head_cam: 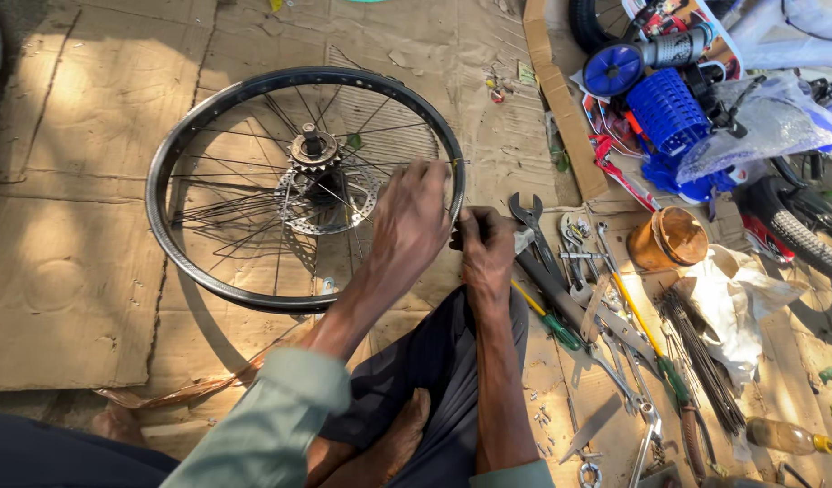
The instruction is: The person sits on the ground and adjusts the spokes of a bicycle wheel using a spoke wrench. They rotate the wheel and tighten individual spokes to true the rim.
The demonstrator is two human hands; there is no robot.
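Ground's covered in flattened cardboard [82,271], creased and a bit torn, with dappled sun and shade across it. Off to the right there's a messy spread of tools [606,316], a bundle of spokes [701,357], a white rag [737,298] and a small brown pot [669,239]. Top right is a heap of blue plastic parts [664,108] and a tyre [800,235].
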